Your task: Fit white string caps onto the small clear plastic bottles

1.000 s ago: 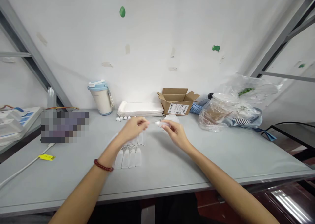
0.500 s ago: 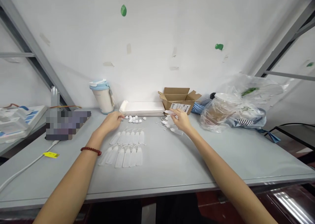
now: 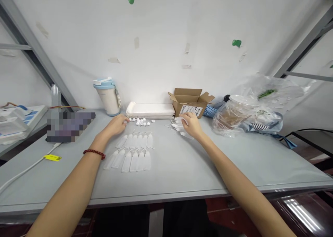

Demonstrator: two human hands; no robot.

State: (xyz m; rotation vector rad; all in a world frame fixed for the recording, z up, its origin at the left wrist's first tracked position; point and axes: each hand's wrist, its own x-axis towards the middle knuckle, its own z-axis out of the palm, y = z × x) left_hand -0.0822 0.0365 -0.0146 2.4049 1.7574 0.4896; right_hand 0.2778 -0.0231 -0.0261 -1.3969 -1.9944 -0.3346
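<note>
My left hand (image 3: 116, 125) rests at the left end of a cluster of small white pieces (image 3: 142, 121). Its fingertips are pinched together, and what they grip, if anything, is too small to make out. My right hand (image 3: 191, 125) closes its fingers on a translucent white tag (image 3: 179, 120) at a loose pile of similar corded tags (image 3: 186, 135). Between my forearms, more tags lie flat in two rows: a far row (image 3: 140, 141) and a near row (image 3: 134, 161), their thin strings pointing away from me.
Along the wall stand a cream tumbler with blue lid (image 3: 107, 98), a stack of flat white packs (image 3: 152, 111) and an open cardboard box (image 3: 191, 108). Plastic-bagged items (image 3: 234, 117) sit at right. A pixelated device (image 3: 70, 126) with a white cable (image 3: 28, 172) is at left.
The view has tilted slightly, so the table things sit higher in the picture. My right fingers have come down closer into the tag pile. My left hand stays beside the small white pieces.
</note>
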